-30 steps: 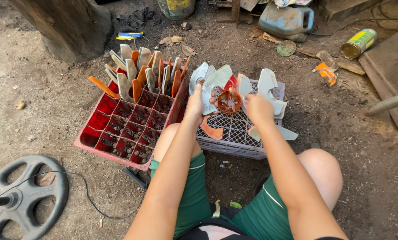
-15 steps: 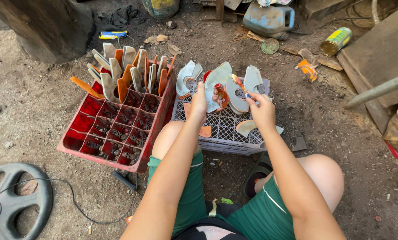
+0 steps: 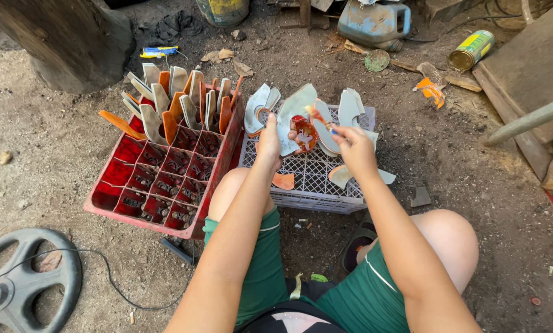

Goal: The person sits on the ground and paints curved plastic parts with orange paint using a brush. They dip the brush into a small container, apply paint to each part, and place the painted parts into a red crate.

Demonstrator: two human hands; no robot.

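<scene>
Left hand (image 3: 269,143) grips a pale grey-green curved blade-shaped piece (image 3: 295,117) with a glossy red-brown coated patch, holding it upright over the far half of a white plastic lattice crate (image 3: 313,179). Right hand (image 3: 354,147) is closed around a thin brush-like stick (image 3: 321,118) with an orange-red tip; the tip touches the coated patch on the held piece. Exact finger placement on the stick is hard to make out. More pale curved pieces (image 3: 350,106) stand or lean on the white crate just beyond the hands, and two lie flat near its right edge below the right hand. A small orange fragment (image 3: 283,180) lies on the lattice near the left wrist. Touching the white crate on its left side sits a red plastic compartment crate (image 3: 165,179); its far rows hold upright grey and orange coated pieces (image 3: 177,98), its near compartments are open. Person sits on bare dirt ground (image 3: 54,154), knees either side of the white crate, green shorts. Farther out: a black spoked wheel (image 3: 23,277) at lower left, a blue-grey metal jug-like container (image 3: 375,21) at top, a green-yellow tin can (image 3: 470,49) lying on its side upper right.
</scene>
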